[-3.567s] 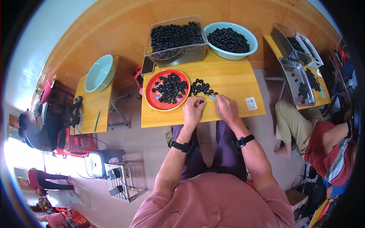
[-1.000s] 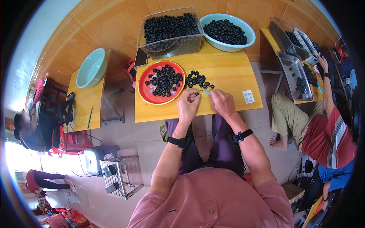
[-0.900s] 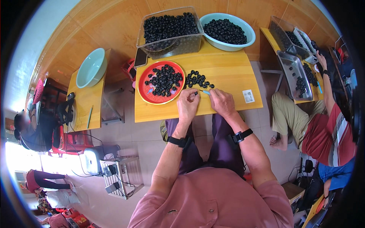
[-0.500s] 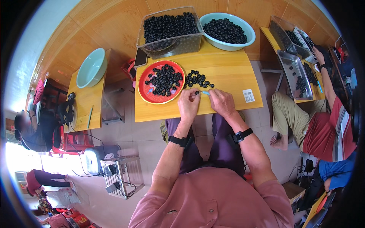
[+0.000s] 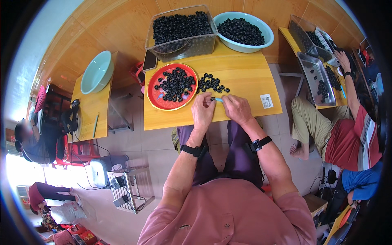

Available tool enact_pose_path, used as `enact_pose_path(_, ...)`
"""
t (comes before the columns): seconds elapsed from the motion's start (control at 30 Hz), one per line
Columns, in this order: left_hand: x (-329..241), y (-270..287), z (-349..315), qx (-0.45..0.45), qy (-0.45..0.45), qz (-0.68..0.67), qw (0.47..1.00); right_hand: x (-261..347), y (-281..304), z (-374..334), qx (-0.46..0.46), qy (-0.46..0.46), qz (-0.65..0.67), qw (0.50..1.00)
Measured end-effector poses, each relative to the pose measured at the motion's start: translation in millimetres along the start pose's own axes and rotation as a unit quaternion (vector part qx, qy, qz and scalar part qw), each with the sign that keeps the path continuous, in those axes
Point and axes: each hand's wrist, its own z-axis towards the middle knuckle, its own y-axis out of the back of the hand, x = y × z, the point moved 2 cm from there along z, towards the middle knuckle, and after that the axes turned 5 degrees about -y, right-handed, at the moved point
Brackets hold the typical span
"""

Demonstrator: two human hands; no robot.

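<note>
At the near edge of the wooden table, my left hand (image 5: 203,111) pinches a small black ring-shaped part (image 5: 212,99) between thumb and fingertips. My right hand (image 5: 237,109) is closed around a slim light-blue tool (image 5: 219,99), its end against or very near the black part; the tip is too small to make out. Just beyond my hands lies a loose cluster of black ring-shaped parts (image 5: 210,83). To their left, a red round tray (image 5: 155,98) with a gold rim carries a heap of similar parts.
A clear plastic bin (image 5: 196,45) and a light-blue basin (image 5: 245,50), both full of black parts, stand at the table's back. A dark phone-like slab (image 5: 150,61) lies beside the bin. On the right, another person works beside a metal tray (image 5: 307,61). An empty basin (image 5: 98,73) stands left.
My right hand has shifted slightly left, bringing the blue tool closer to the black part in my left hand. The whole view has drifted a little.
</note>
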Motion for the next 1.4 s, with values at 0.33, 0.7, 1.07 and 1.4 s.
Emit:
enact_pose_path(0.33, -3.1, 0.2, 0.6, 0.008, 0.024, -0.008, 1.0, -2.0, -3.7, -1.2, 0.0, -0.008, -0.005, 1.0)
enact_pose_path(0.7, 0.6, 0.8, 1.5, 0.016, 0.041, -0.013, 0.999, -7.4, -7.3, -1.9, 0.007, -0.035, -0.022, 0.999)
enact_pose_path(1.07, -11.6, 12.9, -0.7, -0.008, -0.021, 0.016, 1.0, -12.0, -9.3, -2.8, -0.012, -0.069, -0.04, 0.997)
enact_pose_path(1.4, -43.3, 56.9, 45.6, -0.036, -0.244, 0.279, 0.928, -12.0, -7.7, -1.2, -0.012, -0.083, -0.038, 0.996)
